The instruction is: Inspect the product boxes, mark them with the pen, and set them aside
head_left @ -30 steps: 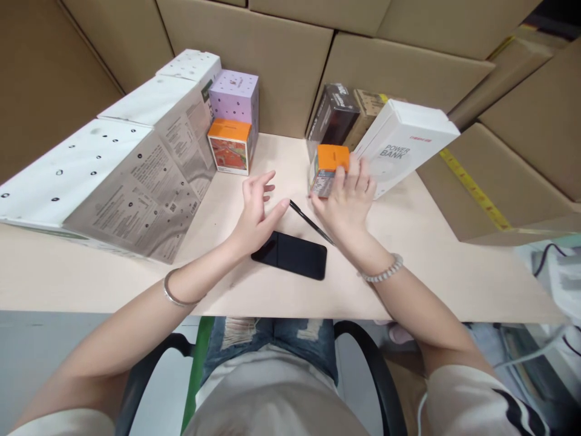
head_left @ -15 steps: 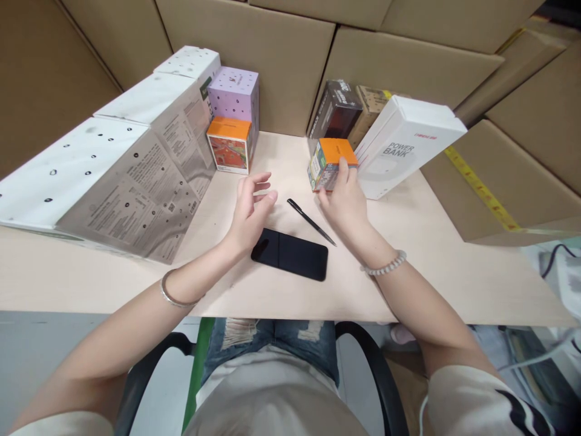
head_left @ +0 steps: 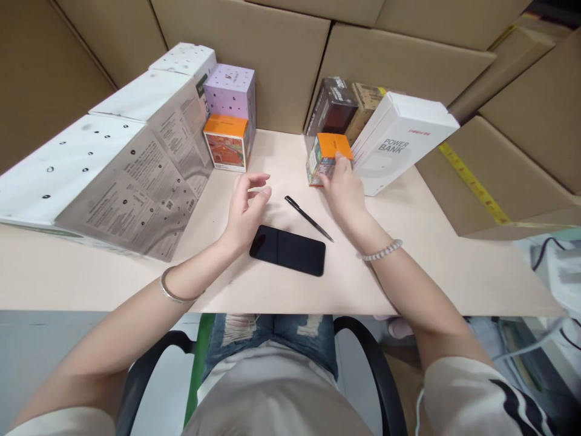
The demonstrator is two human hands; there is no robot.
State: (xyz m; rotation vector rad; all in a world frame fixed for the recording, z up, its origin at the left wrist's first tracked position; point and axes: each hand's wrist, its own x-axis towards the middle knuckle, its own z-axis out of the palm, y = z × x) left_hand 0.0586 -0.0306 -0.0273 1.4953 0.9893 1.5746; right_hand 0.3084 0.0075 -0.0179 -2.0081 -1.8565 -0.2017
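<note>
My right hand has its thumb and fingers against the near side of a small orange-topped box, which stands on the table at centre right. The palm side is hidden from me. Behind that box are a dark box and a brown one; a white power bank box leans just to its right. Over the table at centre left, my left hand is empty, its fingers loosely curled and apart from the thumb. Near it lie a black phone and a black pen.
Large white boxes with small black marks line the left side. A lilac box stands behind another orange-topped box. Cardboard cartons wall off the back and right. The table ends at my lap.
The view has shifted slightly. My right hand stays at the orange-topped box, with its fingers a little lower on the near side. My left hand has hardly moved.
</note>
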